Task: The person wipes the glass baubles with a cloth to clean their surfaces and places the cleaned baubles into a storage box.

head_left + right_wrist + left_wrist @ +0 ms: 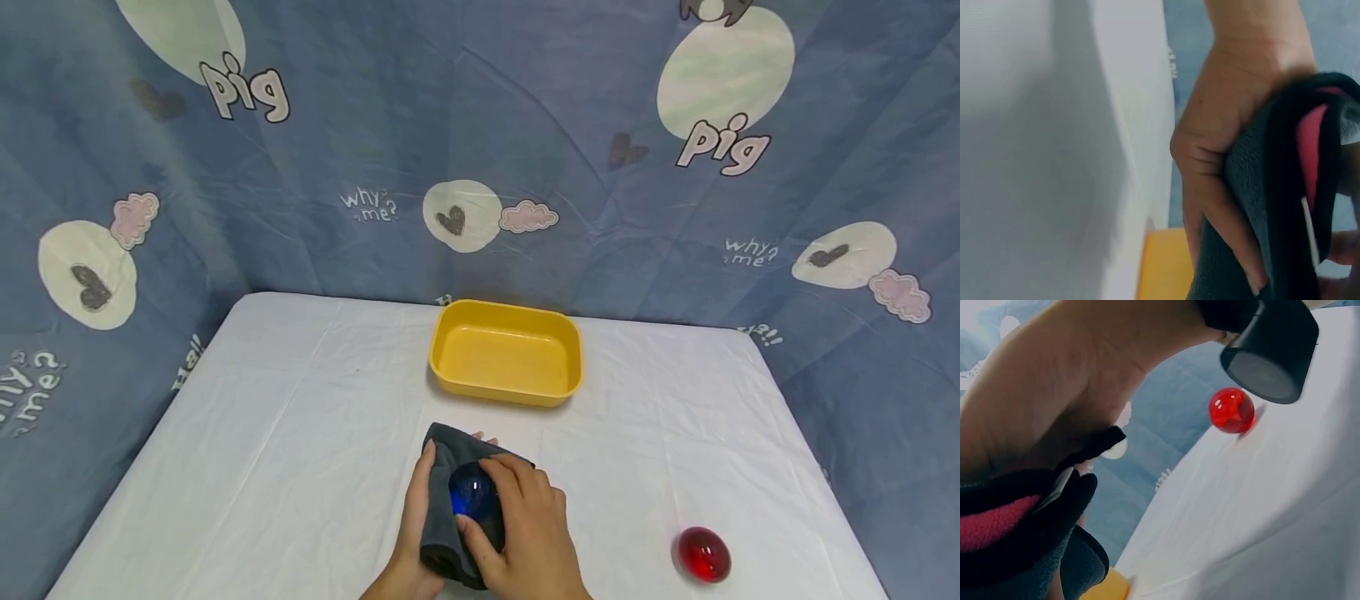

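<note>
Blue glass, a ball (471,492), sits nested in the dark grey cloth (444,508) we cradle near the table's front edge. Our left hand (411,525) curls under and around the cloth, its grip closed on the fabric; our right hand (525,533) curls its fingers over the ball. Beyond them the yellow tub (507,353) stands with nothing in it. Off to the right a red ball (703,554) lies on the white table (285,433). Most of the blue ball is hidden.

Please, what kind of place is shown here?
Probably a staged recording setup, not a lived-in room: a table under a white sheet, a blue cartoon-print cloth backdrop hung behind, and only a yellow tub and a red ball laid out.
</note>
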`<action>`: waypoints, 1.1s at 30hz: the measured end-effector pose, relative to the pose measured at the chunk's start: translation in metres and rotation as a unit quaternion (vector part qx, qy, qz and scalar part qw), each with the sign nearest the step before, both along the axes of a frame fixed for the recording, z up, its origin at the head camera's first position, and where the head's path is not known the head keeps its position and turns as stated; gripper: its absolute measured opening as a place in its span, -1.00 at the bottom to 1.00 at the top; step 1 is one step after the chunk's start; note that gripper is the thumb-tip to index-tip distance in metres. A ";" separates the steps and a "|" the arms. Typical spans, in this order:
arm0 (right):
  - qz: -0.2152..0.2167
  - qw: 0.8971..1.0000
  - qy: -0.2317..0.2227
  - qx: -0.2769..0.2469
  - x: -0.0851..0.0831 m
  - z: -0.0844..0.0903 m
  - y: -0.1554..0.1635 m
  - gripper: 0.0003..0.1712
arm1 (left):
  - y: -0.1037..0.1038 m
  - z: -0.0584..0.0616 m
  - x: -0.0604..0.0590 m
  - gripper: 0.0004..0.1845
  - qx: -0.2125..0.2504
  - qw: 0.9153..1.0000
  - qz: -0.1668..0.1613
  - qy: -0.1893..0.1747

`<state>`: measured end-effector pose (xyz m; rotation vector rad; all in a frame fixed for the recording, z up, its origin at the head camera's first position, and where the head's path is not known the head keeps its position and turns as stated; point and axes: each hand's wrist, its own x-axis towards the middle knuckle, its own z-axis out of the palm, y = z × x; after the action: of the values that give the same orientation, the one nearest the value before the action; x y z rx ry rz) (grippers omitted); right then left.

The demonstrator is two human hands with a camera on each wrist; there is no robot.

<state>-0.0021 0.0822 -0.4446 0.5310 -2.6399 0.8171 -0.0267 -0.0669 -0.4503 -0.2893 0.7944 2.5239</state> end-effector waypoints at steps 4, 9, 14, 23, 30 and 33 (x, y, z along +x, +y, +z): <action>-0.025 0.998 0.051 0.041 0.002 -0.002 -0.004 -0.10 | 0.000 0.001 -0.001 -0.06 -0.005 1.000 -0.004 -0.008; -0.029 0.995 0.067 0.063 0.002 0.000 -0.008 -0.13 | -0.001 -0.001 0.000 -0.06 -0.031 0.999 -0.013 0.000; -0.017 0.997 0.049 0.050 -0.003 0.004 -0.006 -0.24 | -0.001 -0.002 0.001 -0.04 -0.028 0.999 -0.020 0.004; 0.029 0.994 -0.100 -0.045 -0.009 0.014 0.006 -0.39 | -0.002 -0.001 0.002 -0.02 -0.006 1.000 -0.029 0.007; 0.033 0.973 -0.198 -0.113 -0.015 0.015 0.011 -0.47 | 0.001 -0.004 0.003 -0.08 0.034 0.999 -0.033 0.012; 0.027 0.965 -0.229 -0.125 -0.017 0.014 0.012 -0.49 | 0.000 -0.010 0.003 -0.06 0.053 0.997 -0.051 0.029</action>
<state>-0.0194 0.0938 -0.4310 0.3819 -2.8657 1.4160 -0.0235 -0.0673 -0.4605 -0.1363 0.6758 2.4768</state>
